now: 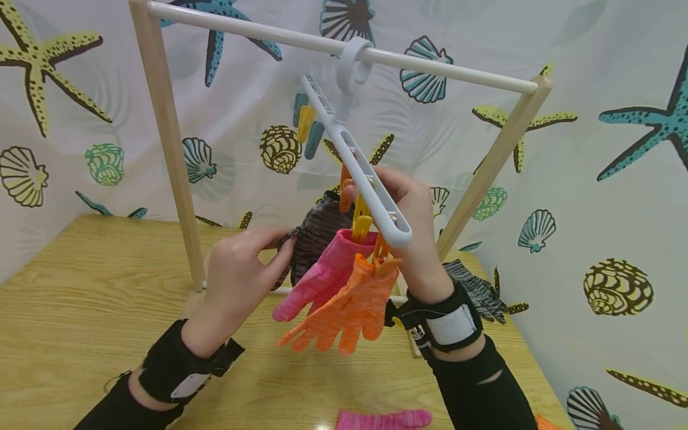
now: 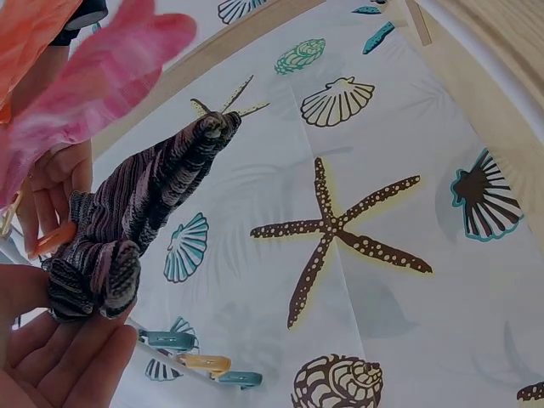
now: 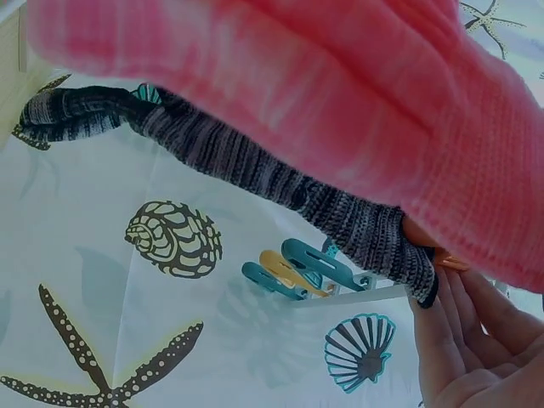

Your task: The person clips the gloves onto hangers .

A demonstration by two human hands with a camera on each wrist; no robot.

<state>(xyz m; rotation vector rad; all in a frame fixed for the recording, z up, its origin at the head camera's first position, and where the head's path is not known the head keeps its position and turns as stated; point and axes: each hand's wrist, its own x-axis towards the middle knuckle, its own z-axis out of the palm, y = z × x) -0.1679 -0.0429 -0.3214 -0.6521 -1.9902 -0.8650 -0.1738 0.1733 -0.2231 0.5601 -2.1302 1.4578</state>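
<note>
Dark glove [image 1: 321, 232] sits between left hand [image 1: 244, 275] — pinching it — and right hand [image 1: 412, 218], gripping an orange clip [image 1: 344, 200].

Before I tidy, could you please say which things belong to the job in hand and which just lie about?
Belonging: held dark glove, orange clip, hanger, rack, hung pink glove, hung orange glove.
Apparently lying about: loose pink glove, loose dark glove.

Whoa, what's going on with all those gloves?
A person's left hand holds a dark striped glove, while their right hand pinches an orange clothespin at its cuff. Beside it, a pink glove and an orange glove hang clipped to the hanger. A second pink glove lies on the table.
</note>
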